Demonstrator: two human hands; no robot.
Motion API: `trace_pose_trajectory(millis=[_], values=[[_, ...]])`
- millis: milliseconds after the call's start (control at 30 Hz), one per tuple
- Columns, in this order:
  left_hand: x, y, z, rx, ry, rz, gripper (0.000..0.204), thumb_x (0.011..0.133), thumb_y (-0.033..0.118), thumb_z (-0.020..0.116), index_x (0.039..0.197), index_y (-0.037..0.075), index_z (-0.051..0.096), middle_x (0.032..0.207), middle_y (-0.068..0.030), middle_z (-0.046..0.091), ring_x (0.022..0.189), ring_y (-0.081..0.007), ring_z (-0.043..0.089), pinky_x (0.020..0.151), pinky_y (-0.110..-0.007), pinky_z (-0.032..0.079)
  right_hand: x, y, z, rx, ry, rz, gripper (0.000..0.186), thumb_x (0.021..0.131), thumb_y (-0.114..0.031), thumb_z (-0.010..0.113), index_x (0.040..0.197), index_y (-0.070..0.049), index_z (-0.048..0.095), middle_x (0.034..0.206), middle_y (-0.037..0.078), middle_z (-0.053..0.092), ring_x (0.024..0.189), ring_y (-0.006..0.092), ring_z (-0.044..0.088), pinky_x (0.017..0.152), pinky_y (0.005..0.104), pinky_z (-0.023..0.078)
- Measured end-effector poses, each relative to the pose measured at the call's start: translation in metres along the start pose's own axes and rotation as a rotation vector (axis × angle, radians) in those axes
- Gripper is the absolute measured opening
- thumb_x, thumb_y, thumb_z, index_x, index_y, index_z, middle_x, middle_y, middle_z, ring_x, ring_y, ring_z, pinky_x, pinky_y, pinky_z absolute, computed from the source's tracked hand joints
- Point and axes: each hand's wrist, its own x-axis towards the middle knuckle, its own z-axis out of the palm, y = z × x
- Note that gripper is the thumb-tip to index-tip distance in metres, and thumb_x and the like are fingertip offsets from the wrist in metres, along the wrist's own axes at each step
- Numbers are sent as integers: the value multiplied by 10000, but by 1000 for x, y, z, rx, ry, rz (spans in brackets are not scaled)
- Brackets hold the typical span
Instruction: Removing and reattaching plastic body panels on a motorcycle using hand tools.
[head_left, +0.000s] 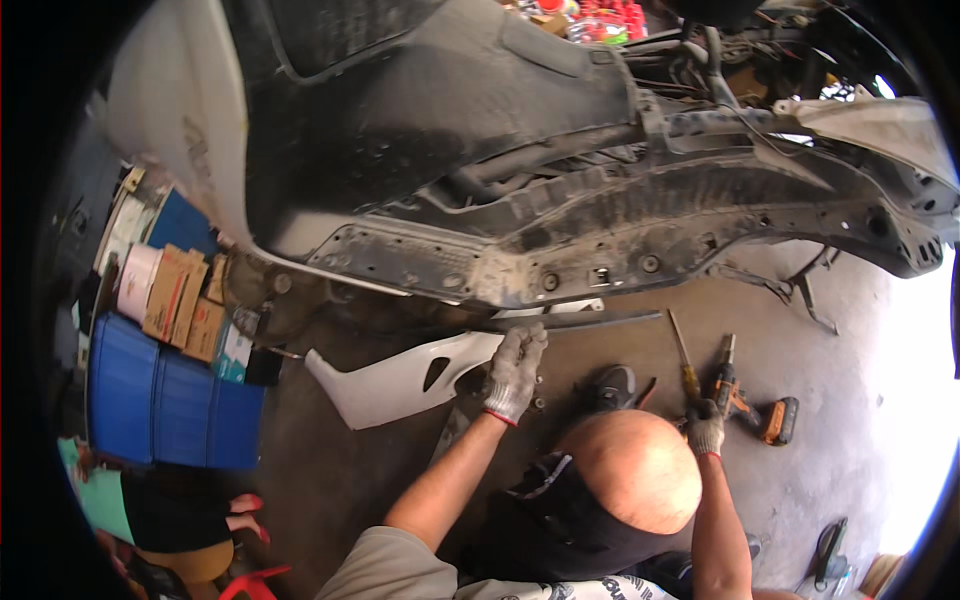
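Note:
My left hand [513, 372], in a pale knit glove, has fingers stretched upward, close together, beside the end of a white plastic panel [400, 390] on the floor. My gloved right hand [706, 428] is curled beside an orange-and-black cordless drill [730, 385] and a yellow-handled screwdriver [688, 378]; what it grips is unclear. A detached battery or drill base [778, 421] shows to the right. My bare knee [630, 470] is between my arms. Above hangs a dusty black vehicle underbody [590, 230] with white bodywork [180, 120] at its left.
Blue bins [180, 400] and cardboard boxes [175, 295] stand at left. Another person [180, 510] in a green top is at lower left, near a red plastic stool [250, 585]. A dark metal stand [800, 290] sits under the vehicle. Small tools [830, 550] lie at lower right.

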Motion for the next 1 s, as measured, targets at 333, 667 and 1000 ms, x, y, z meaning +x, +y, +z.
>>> trace_pose_trajectory(millis=[333, 667, 1000], values=[[49, 29, -25, -826, -57, -247, 245, 944, 244, 608, 1136, 95, 573, 1183, -61, 595, 1036, -215, 592, 914, -369, 474, 34, 74, 27, 679, -119, 74, 154, 906, -29, 540, 1035, -42, 623, 885, 78, 669, 799, 165, 615, 727, 289, 492], [47, 53, 3, -329, 411, -247, 327, 921, 354, 626, 1034, 52, 572, 804, -37, 642, 579, -116, 626, 447, -241, 411, 23, 43, 23, 303, -126, 2, 166, 893, -2, 550, 1042, -29, 616, 871, 70, 657, 740, 146, 593, 685, 277, 484], [56, 35, 4, -288, 463, -251, 321, 901, 329, 662, 1055, 63, 569, 760, -18, 611, 527, -110, 590, 428, -244, 411, 43, 76, 35, 346, -149, -19, 173, 878, 11, 562, 1037, -23, 618, 868, 57, 644, 710, 130, 569, 659, 269, 470]])
